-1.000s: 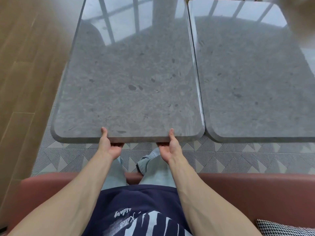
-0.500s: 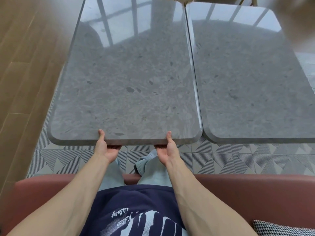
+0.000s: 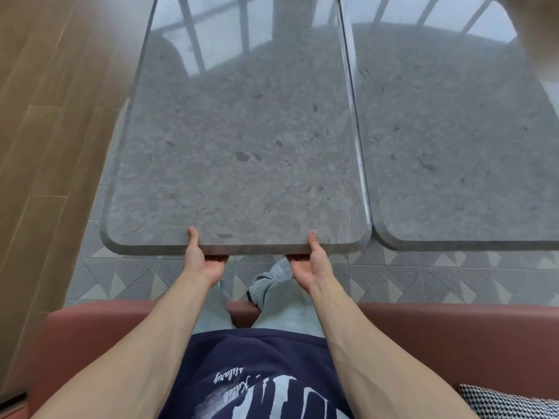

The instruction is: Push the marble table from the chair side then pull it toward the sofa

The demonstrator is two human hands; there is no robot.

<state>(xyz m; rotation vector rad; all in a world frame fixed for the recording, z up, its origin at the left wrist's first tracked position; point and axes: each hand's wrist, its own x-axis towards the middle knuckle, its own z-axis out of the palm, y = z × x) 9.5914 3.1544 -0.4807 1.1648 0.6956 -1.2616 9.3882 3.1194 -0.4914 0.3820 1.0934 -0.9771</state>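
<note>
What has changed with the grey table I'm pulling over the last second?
The left grey marble table has slid slightly toward the pink sofa; its near edge now sits a little ahead of the right grey marble table. Unchanged: the left hand and right hand grip that edge, thumbs on top, fingers hidden beneath. The neighbouring table looks unmoved.

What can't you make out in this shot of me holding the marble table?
Head view only:
- Fingers of left hand and right hand: tucked under the marble table edge.
- Table legs: hidden beneath the slab.
- Second table: cut off at the right edge.
- Top right corner: blurred.
</note>
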